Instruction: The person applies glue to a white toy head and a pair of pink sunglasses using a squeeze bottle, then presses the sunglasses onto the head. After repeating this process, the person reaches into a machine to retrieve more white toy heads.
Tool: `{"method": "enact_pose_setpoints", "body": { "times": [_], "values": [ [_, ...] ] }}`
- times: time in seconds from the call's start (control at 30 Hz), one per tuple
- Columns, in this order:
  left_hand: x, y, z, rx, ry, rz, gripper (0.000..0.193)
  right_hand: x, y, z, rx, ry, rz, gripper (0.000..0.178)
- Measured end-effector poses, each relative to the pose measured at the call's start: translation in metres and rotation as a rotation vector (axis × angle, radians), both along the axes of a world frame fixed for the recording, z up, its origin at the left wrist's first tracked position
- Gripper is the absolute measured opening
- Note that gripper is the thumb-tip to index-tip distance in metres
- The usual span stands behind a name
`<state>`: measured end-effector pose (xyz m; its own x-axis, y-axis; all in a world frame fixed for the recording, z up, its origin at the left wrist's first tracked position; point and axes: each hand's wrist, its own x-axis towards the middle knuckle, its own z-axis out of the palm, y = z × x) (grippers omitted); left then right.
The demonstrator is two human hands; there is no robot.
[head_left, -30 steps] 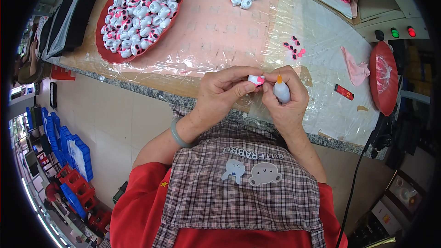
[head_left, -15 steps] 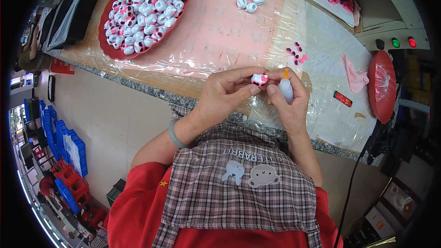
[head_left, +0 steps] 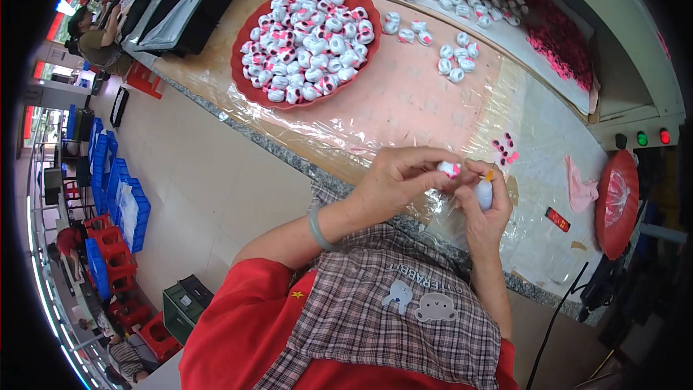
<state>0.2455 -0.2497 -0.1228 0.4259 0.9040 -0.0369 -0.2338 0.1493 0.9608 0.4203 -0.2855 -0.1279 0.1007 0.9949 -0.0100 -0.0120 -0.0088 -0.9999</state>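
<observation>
Between the thumb and fingers of my left hand (head_left: 393, 182) is a small white charm (head_left: 448, 168) with a pink patch. My right hand (head_left: 491, 222) is wrapped round a small squeeze bottle (head_left: 484, 193), whose orange tip points up and away from me. The two hands are close together above the table's near edge, with the bottle just right of the charm. Beyond my right hand lie several small black and pink pieces (head_left: 505, 150). Whether the right fingertips touch the charm is hard to make out.
A red scalloped bowl (head_left: 281, 103) heaped with similar charms stands at the far left of the table. Small groups of charms (head_left: 455, 61) sit behind my hands. Rightward are a pink cloth (head_left: 580, 186), a red strip (head_left: 557, 219) and a tilted red dish (head_left: 619, 206). A shelf holds more pieces (head_left: 559, 50).
The whole view has swung, so the bench and hands appear farther right and lower. In my left hand the charm has turned, showing less of its black and pink front. Both hands keep their holds.
</observation>
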Motion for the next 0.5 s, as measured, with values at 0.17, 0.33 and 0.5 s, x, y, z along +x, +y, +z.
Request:
{"method": "enact_pose_setpoints", "body": {
  "times": [0.17,0.33,0.5],
  "values": [
    [-0.065,0.051,0.025,0.545,0.56,0.578,0.022,0.018,-0.002,0.006,0.055,-0.007,0.051,0.024],
    [-0.122,0.1,0.043,0.896,1.0,0.697,0.027,0.022,-0.005,-0.002,0.035,-0.088,0.066,0.02],
    [-0.101,0.111,0.041,1.145,1.233,0.627,0.028,0.023,-0.006,-0.005,-0.001,-0.066,0.054,0.018]
  ]
}}
